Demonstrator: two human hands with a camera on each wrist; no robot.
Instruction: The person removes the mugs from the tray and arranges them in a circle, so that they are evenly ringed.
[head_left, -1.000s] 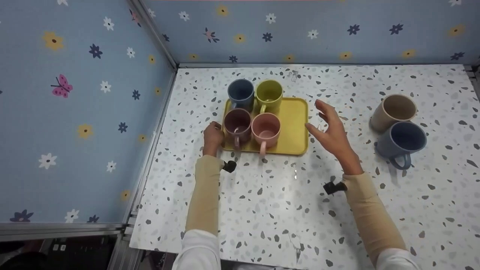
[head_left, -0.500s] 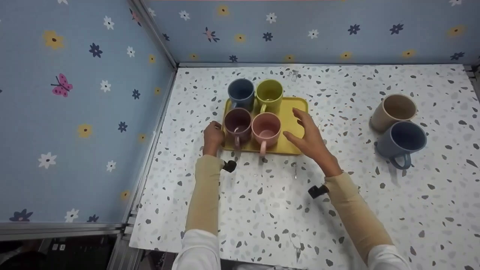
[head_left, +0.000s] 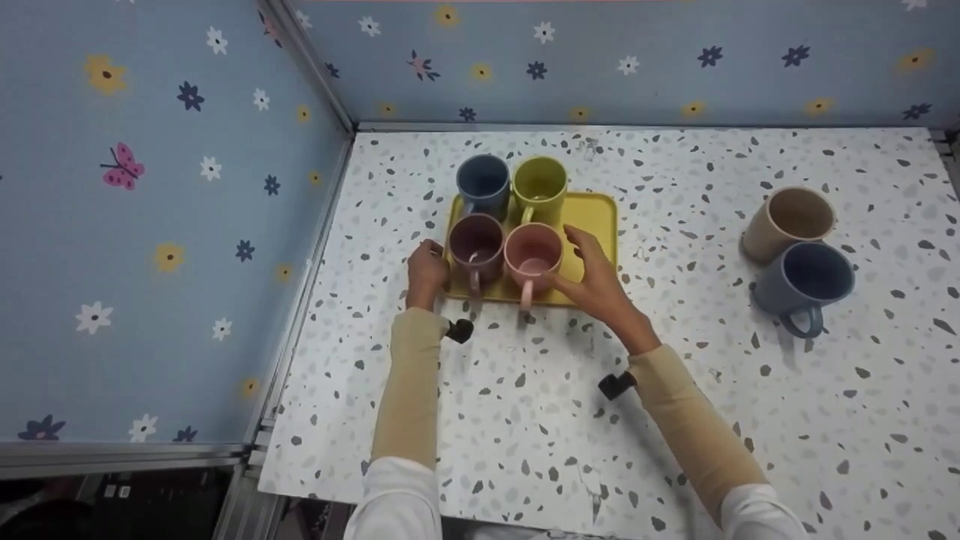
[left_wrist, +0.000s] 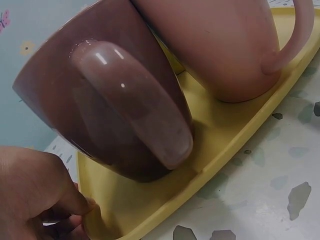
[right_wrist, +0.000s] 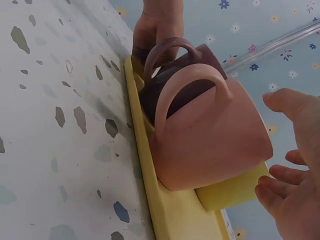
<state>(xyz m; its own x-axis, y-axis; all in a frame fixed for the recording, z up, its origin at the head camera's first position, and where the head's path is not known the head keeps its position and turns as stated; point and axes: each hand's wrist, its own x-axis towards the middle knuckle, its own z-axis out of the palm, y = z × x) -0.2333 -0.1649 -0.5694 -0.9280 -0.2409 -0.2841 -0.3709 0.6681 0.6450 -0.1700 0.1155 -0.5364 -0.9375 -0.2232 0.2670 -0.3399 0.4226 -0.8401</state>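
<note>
A yellow tray (head_left: 598, 225) carries several upright mugs. The purple mug (head_left: 475, 244) and the pink mug (head_left: 532, 255) stand at its front, handles toward me; a blue mug (head_left: 482, 184) and a yellow-green mug (head_left: 540, 184) stand behind them. My left hand (head_left: 427, 274) grips the tray's left edge, thumb on the rim beside the purple mug (left_wrist: 110, 100). Over the tray's right part, my right hand (head_left: 596, 281) reaches toward the pink mug with thumb and fingers spread. In the right wrist view its fingers (right_wrist: 287, 185) are apart from the pink mug (right_wrist: 215, 135).
Off to the right, a beige mug (head_left: 787, 225) and another blue mug (head_left: 802, 281) stand close together on the speckled table (head_left: 510, 435). Flowered blue panels (head_left: 645, 45) border the table at the back and left. The tray's right strip holds no mug.
My right hand has moved left from beyond the tray's right edge to beside the pink mug. The left hand, tray and mugs stay where they were.
</note>
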